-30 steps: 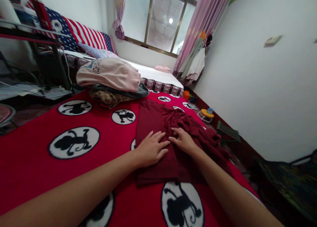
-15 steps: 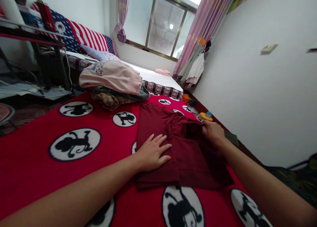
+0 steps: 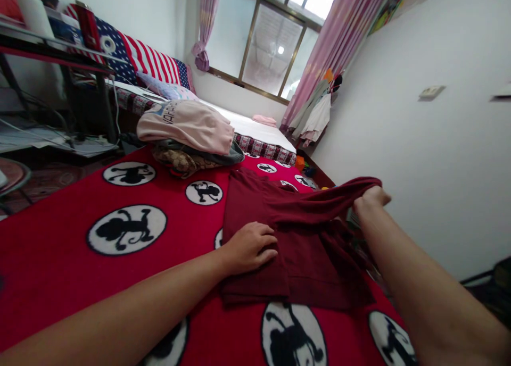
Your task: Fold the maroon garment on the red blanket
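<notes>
A dark red garment (image 3: 303, 249) lies partly folded on a red blanket (image 3: 59, 259) printed with black monkey figures in white circles. My left hand (image 3: 249, 247) presses flat on the garment's left part, fingers together and slightly curled. My right hand (image 3: 369, 198) is closed on a sleeve or edge of the same garment and holds it lifted and stretched out to the right, above the blanket.
A pile of folded clothes (image 3: 187, 134) with a pink top sits at the blanket's far edge. Behind it are a bed (image 3: 255, 129), a flag-patterned cover (image 3: 139, 60), a window and pink curtains. A desk frame (image 3: 59, 63) stands left; a white wall is right.
My right hand moved from the garment's middle to its right side, gripped the cloth and pulled it up and outward to the right. My left hand stayed pressing the garment.
</notes>
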{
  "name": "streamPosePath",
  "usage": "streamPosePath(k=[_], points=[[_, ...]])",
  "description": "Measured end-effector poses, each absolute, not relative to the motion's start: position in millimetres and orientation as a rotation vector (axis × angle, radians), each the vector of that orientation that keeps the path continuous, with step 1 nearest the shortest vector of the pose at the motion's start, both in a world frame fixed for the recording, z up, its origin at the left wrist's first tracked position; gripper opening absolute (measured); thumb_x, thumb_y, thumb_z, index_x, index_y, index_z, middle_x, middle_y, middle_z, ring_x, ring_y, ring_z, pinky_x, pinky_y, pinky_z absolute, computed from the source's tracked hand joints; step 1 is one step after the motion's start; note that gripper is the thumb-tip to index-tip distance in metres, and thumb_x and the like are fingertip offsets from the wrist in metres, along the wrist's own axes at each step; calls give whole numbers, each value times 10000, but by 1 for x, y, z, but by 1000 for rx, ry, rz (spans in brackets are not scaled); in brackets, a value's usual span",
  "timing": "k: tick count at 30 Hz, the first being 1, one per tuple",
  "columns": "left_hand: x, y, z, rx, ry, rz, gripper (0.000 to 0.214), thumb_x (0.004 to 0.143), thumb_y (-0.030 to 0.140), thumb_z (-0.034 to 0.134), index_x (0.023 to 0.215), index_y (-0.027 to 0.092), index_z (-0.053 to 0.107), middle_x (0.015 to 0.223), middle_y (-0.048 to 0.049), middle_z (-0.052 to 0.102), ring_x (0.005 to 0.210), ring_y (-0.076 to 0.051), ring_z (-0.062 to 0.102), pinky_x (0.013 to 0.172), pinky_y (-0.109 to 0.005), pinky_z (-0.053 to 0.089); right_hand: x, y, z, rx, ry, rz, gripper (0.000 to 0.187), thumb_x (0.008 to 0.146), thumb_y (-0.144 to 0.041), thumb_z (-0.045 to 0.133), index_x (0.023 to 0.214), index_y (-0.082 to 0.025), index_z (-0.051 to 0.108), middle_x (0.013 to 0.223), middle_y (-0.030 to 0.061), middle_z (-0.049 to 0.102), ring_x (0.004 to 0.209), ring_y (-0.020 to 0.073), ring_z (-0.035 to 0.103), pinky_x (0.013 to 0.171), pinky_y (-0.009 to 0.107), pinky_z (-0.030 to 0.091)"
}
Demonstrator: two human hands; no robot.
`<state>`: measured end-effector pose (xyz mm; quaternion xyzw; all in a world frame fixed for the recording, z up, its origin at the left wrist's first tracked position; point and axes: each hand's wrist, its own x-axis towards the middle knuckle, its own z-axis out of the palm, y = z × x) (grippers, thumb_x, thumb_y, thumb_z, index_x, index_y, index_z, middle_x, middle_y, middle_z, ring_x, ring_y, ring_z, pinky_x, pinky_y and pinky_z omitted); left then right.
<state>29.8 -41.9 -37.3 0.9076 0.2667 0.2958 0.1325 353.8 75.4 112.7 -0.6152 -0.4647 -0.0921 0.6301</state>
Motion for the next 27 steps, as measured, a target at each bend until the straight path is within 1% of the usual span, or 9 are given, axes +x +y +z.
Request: streamPosePath(k=[2,4,6,8,11,17,20,23,27], points=[[30,-42,-35,2633,642,941,272,956,339,491,1064,190,691,1108,-71,682,1035,-196,620,945,-342,448,315,86,115,-1370,-978,-104,310,843,-132,263,979,-146,541,753,60,570,666,155,588,590,296,512],[29,-44,-33,2658,550,1000,263,965,320,479,1028,182,694,1036,-61,696,973,-183,626,900,-322,449,265,85,115,-1267,-1029,29,194,835,-212,417,989,-189,533,808,15,603,681,122,607,649,262,541],[28,-46,-31,2679,508,1029,253,967,306,478,1021,181,691,1021,-59,699,964,-182,624,894,-321,440,213,71,110,-934,-1343,412,291,786,-299,610,1058,-227,536,982,20,643,849,133,648,783,283,552],[27,-47,-30,2678,514,1031,253,971,296,468,1023,183,688,1005,-56,700,955,-178,626,885,-313,438,172,51,95,-768,-1503,596,419,711,-339,730,1074,-237,547,1117,43,640,1001,161,642,884,298,529],[27,-47,-29,2676,573,1023,268,973,294,456,983,172,694,956,-59,702,912,-178,631,854,-305,442,150,31,55,-815,-1493,625,356,731,-393,712,1011,-216,580,1109,69,659,1041,198,640,928,345,510],[27,-45,-29,2640,655,972,276,969,291,458,906,177,701,901,-47,701,860,-162,625,823,-284,444,188,46,-24,-1226,-1513,472,261,773,-444,619,817,-195,685,846,65,732,829,219,677,836,354,524],[28,-43,-31,2542,745,1033,283,968,299,460,889,175,701,885,-49,701,858,-160,625,828,-276,455,199,50,-32,-1206,-1442,571,313,770,-485,613,788,-180,685,817,69,737,754,205,694,753,321,544],[23,-35,-30,2406,956,1177,265,964,292,462,927,182,700,916,-50,705,880,-164,625,840,-277,469,204,49,-30,-1183,-1357,487,335,789,-494,590,805,-171,678,819,70,737,722,192,698,720,302,547],[-11,-9,-23,2438,1479,1255,227,928,268,491,1028,219,689,1115,-58,669,1065,-211,573,958,-357,430,223,55,-30,-1218,-1172,436,287,759,-434,598,795,-156,662,799,77,731,655,178,680,635,284,539]])
